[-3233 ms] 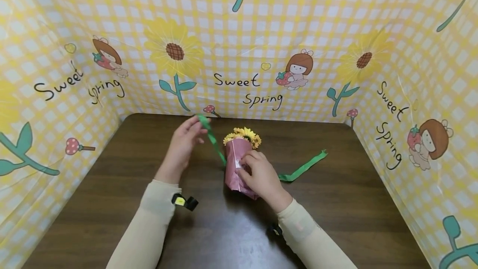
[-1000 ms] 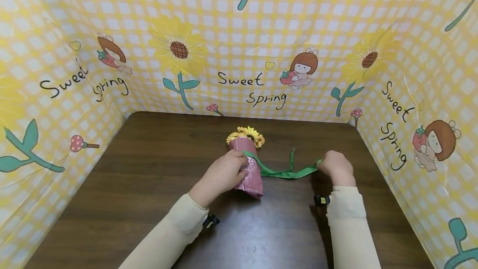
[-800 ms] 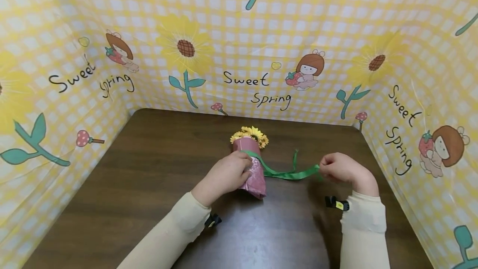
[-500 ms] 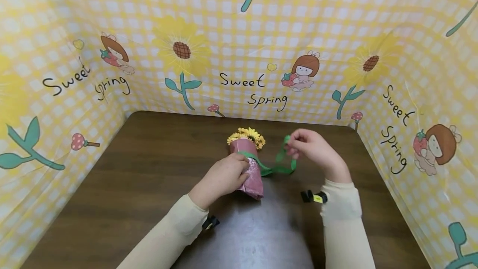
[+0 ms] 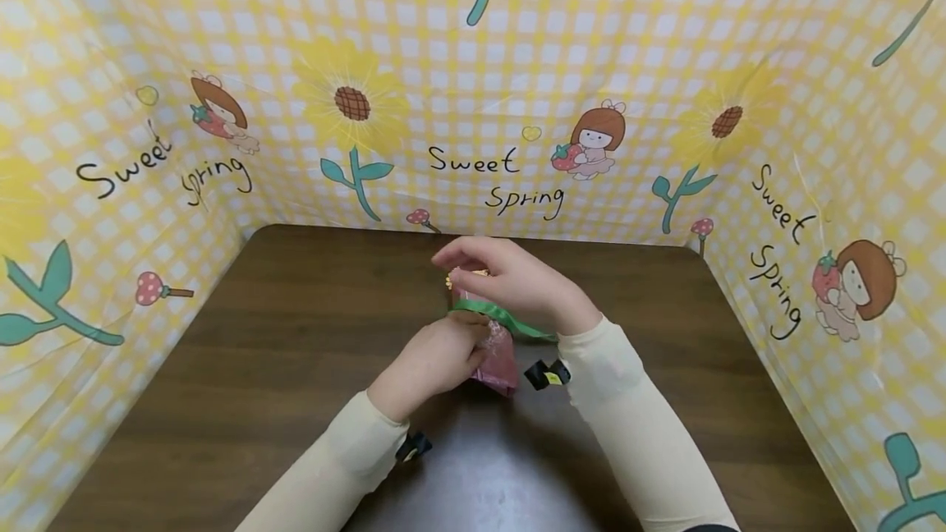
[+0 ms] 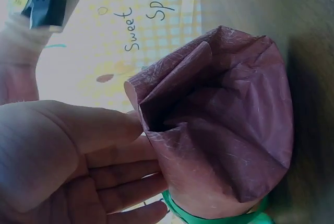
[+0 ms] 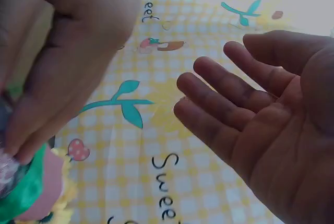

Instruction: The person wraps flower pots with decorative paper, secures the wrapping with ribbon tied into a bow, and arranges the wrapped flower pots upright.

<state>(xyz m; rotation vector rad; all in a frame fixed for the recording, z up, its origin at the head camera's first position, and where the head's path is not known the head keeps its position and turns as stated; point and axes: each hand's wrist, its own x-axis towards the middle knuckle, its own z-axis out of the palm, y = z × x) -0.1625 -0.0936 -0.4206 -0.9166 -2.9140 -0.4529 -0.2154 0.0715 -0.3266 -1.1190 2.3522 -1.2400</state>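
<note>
A small bouquet wrapped in pink paper [image 5: 498,364] lies on the dark table, yellow flowers [image 5: 450,279] at its far end. A green ribbon [image 5: 535,332] crosses the wrap and trails right, partly hidden behind my right wrist. My left hand [image 5: 432,360] holds the bouquet at the ribbon, its thumb and fingertips against the paper. In the left wrist view the folded paper end [image 6: 235,125] faces the camera, ribbon beyond it. Over the flower end hovers my right hand [image 5: 517,282], covering most of the blooms. The right wrist view shows its fingers [image 7: 209,125] loosely extended, holding nothing.
The brown wooden table [image 5: 296,310] extends around the bouquet. A yellow checked cloth [image 5: 458,89] with printed flowers and lettering hangs at the back and both sides. Black strap pieces [image 5: 547,374] stick out from both sleeves.
My right hand gripped the ribbon's end at the right, lifted it and moved left over the bouquet; it now holds nothing. My left hand, earlier raising a ribbon end, has stayed on the bouquet since.
</note>
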